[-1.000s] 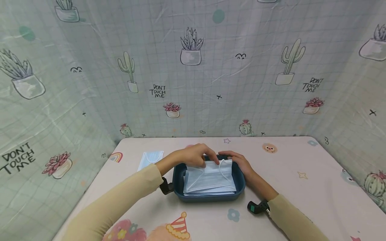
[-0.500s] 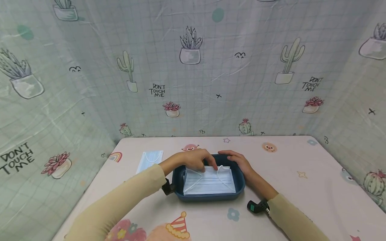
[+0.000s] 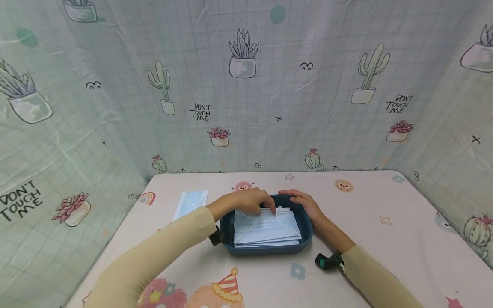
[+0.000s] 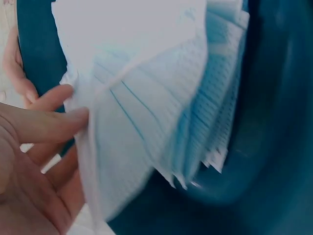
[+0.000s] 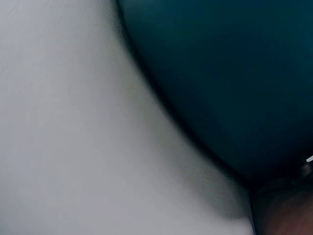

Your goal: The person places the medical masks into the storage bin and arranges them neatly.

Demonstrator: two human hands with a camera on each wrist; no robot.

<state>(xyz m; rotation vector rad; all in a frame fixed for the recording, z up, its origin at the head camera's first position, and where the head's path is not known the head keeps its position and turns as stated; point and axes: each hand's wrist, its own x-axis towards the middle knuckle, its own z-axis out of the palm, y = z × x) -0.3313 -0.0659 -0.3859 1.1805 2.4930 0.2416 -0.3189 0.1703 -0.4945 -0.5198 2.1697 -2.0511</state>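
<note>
A dark blue plastic bin (image 3: 265,252) holds a stack of pale blue face masks (image 3: 265,231) with white ear loops. My left hand (image 3: 251,202) reaches in over the bin's far left side. In the left wrist view, its thumb and fingers pinch the edge of the top face mask (image 4: 127,161), which lifts a little and fans apart from those below. My right hand (image 3: 308,207) holds the bin's far right corner, fingers along the rim. The right wrist view shows mostly the bin's outer wall (image 5: 220,88), with a dark bit of the hand at the lower right.
Another face mask (image 3: 192,202) lies on the table left of the bin, partly behind my left forearm. A printed pale cloth (image 3: 362,222) covers the table. Patterned curtains (image 3: 269,94) stand at the back and sides.
The masks' far edge, raised a second ago, sank and then rose slightly again, with the lower masks' edges showing. My left hand shifted slightly; the right hand stays on the bin.
</note>
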